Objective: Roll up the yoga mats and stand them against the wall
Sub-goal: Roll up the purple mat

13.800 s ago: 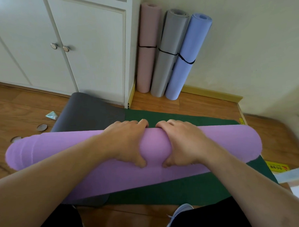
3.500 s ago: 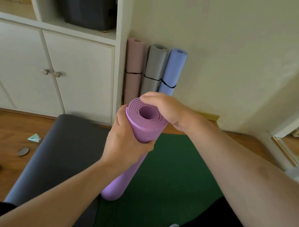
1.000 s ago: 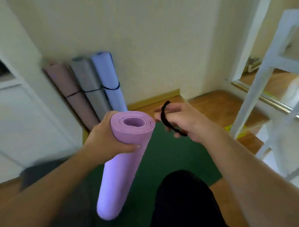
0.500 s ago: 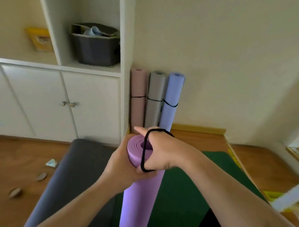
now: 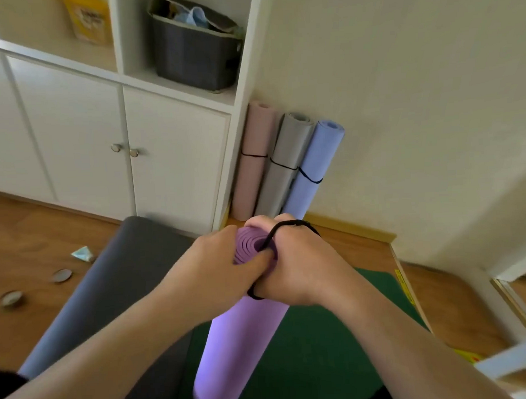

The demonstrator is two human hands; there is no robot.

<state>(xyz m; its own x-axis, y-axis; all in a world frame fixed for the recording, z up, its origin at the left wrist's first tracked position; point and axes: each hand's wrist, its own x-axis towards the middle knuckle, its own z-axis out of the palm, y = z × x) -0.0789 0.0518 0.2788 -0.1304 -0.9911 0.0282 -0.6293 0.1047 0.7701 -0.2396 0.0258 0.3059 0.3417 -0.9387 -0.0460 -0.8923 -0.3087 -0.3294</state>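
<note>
Both forearms reach forward from the bottom of the view and meet at the top end of the rolled purple mat (image 5: 240,336), which stands tilted, its upper end toward the wall and its lower end down over the green mat (image 5: 316,347) spread on the floor. The left hand (image 5: 216,270) comes in from the lower left and wraps the roll just below its rim, fingers curled round the far side and the thumb pressing across the spiral end face. The right hand (image 5: 301,267) comes in from the lower right, knuckles up, fingers bent over the rim; a black elastic band (image 5: 282,228) loops over the back of this hand and runs down under the heel of the palm, so the hand holds both the band and the top of the roll. Whether the band already passes round the mat cannot be told, since the hands cover that part. Left of the purple roll a dark grey mat (image 5: 109,296) lies flat on the wooden floor (image 5: 31,239). Against the cream wall (image 5: 402,102), beside the white cabinet (image 5: 163,158), three rolled mats stand upright and touching: a pink mat (image 5: 254,160), a grey mat (image 5: 287,165) and a blue mat (image 5: 314,167), each bound by a black band. A dark bin (image 5: 192,57) sits in the open shelf above.
</note>
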